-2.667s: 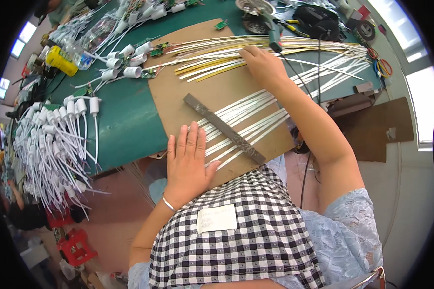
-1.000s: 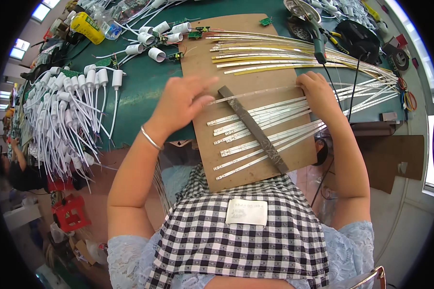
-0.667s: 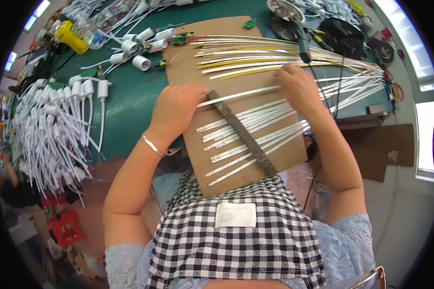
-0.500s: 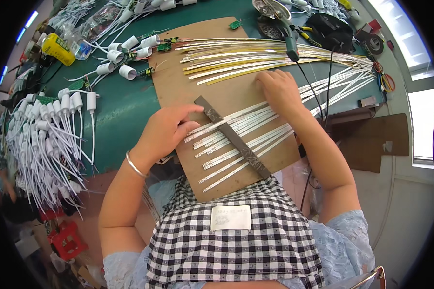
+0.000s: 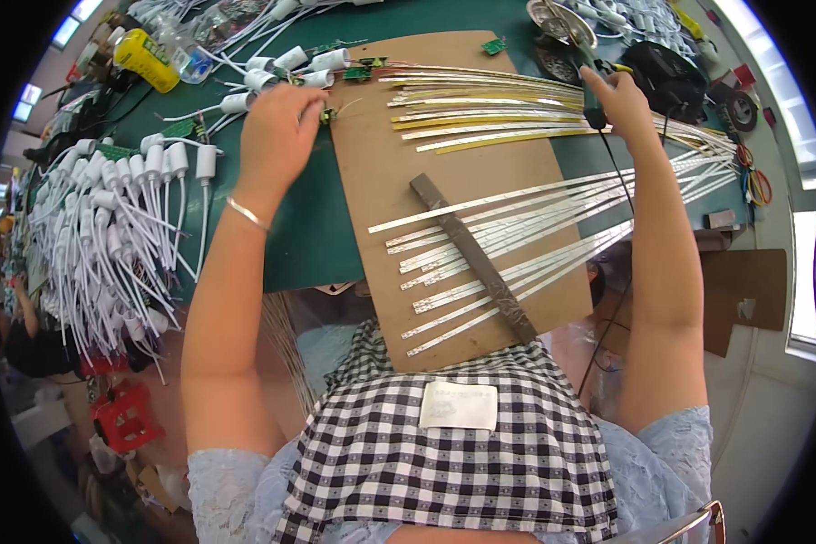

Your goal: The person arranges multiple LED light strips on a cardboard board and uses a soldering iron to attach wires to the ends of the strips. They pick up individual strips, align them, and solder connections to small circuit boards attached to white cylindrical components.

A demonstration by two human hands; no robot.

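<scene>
My right hand (image 5: 621, 100), at the back right, is closed round the dark green handle of a soldering iron (image 5: 595, 107), whose cord hangs down. At the back left my left hand (image 5: 283, 127) has its fingers curled over a white lamp cap (image 5: 315, 80) and beside a small green circuit board (image 5: 327, 116); what they grip is hidden. Between my arms lies a brown board (image 5: 372, 168) with thin LED strips (image 5: 517, 192) fanned across it. A dark flat bar (image 5: 471, 254) presses across the nearer strips. Farther back lies a second bundle of white and yellow strips (image 5: 490, 118).
A heap of white lamp caps with wires (image 5: 109, 208) covers the table's left side. A yellow bottle (image 5: 147, 62) stands at the back left. Metal dishes (image 5: 562, 24), a black bag-like object (image 5: 666, 77) and a roll of tape (image 5: 740, 109) sit at the back right.
My left hand has left the bar's upper end and moved to the lamp caps at the back left. My right hand has moved back and right onto the soldering iron.
</scene>
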